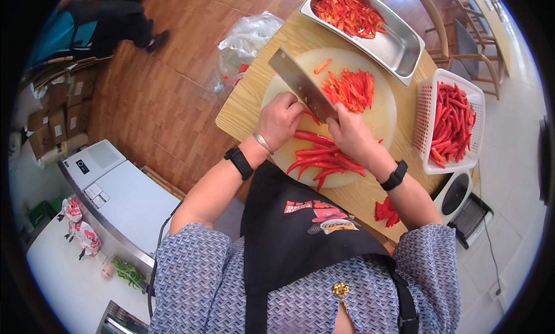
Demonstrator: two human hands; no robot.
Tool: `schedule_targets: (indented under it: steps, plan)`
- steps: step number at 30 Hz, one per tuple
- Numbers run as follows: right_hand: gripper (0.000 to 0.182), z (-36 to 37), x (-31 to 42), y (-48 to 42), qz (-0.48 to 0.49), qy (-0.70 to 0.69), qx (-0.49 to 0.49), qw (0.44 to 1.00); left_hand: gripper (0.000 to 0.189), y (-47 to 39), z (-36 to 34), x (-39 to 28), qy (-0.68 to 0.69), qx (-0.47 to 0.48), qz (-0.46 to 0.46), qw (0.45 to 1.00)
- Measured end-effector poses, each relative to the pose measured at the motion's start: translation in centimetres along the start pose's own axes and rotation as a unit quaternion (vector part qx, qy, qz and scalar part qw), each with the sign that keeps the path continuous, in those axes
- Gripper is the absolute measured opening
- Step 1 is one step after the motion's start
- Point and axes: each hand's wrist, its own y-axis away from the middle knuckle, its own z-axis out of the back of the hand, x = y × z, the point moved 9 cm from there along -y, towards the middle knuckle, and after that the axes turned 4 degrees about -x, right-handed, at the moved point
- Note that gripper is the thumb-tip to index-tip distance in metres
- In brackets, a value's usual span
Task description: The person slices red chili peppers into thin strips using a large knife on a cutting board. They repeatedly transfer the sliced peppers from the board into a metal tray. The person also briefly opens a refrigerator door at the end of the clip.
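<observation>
My right hand (pixel 353 132) grips the handle of a cleaver (pixel 302 85), its broad blade angled up and left above a round cutting board (pixel 386 130). Beside the blade, the bent fingers of my left hand (pixel 281 119) press on a red chili pepper (pixel 312 116), mostly hidden by the hand and blade. Whole red chili peppers (pixel 325 156) lie on the near part of the board. Beyond the cleaver rests a pile of cut chili pieces (pixel 350 90), with one loose piece (pixel 322 66) to its left.
A steel pan (pixel 401 52) with cut chilies stands at the table's far edge. On the right are a white plastic basket (pixel 426 121) of whole chilies and a red heap (pixel 386 212). Chairs (pixel 468 52) stand beyond; a person (pixel 130 22) is at upper left.
</observation>
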Motion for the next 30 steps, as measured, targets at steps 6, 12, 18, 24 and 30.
schedule_targets:
  steps: [6, 12, 18, 24, 30]
  plan:
    - [0.021, 1.4, 0.7, 0.1, -0.007, 0.018, 0.075, 0.997, 0.008, 0.7, 0.0, 0.3, 0.008, -0.025, -0.009, 1.0]
    - [0.022, -0.8, 0.0, -1.1, -0.005, -0.031, 0.014, 0.999, 0.009, 0.3, 0.2, 0.0, 0.02, -0.024, -0.013, 0.999]
    - [0.021, -0.6, 0.0, -1.5, 0.005, -0.057, 0.006, 0.998, 0.01, 0.3, 1.1, 1.3, 0.013, -0.013, 0.03, 0.999]
    - [0.02, 1.3, 0.7, -0.6, 0.001, -0.014, 0.081, 0.997, 0.01, 0.1, 0.8, 1.2, -0.005, -0.005, 0.011, 1.0]
    - [0.021, -0.7, 0.3, -1.5, -0.007, -0.061, 0.024, 0.998, 0.01, 0.2, 0.5, 1.1, 0.009, 0.004, -0.011, 1.0]
